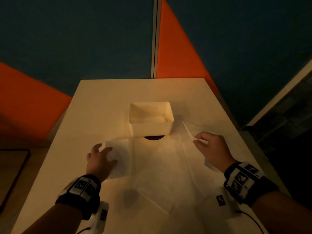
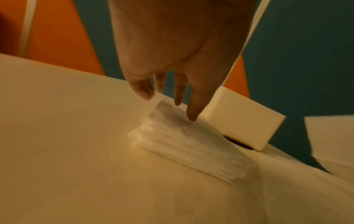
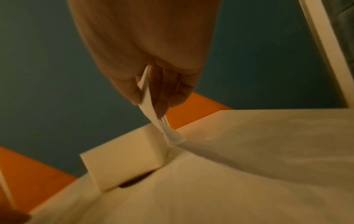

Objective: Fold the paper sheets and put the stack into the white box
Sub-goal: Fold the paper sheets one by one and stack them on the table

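A white box (image 1: 150, 130) stands mid-table with some white paper lying inside. Thin white paper sheets (image 1: 160, 166) lie spread on the table in front of it. At their left lies a small folded stack (image 1: 118, 159). My left hand (image 1: 103, 149) rests over it with fingers spread; in the left wrist view its fingertips (image 2: 191, 116) touch the folded stack (image 2: 184, 141) beside the box (image 2: 243, 122). My right hand (image 1: 200, 139) pinches the raised right edge of a sheet (image 1: 187, 130). That edge (image 3: 151, 109) runs between its thumb and fingers, just right of the box (image 3: 122, 163).
The white table (image 1: 101, 102) ends at teal and orange partition panels (image 1: 177, 48) behind and at both sides. A dark round spot (image 1: 153, 137) shows under the box's near side. A dark-edged mat (image 1: 13, 166) lies off the table at left.
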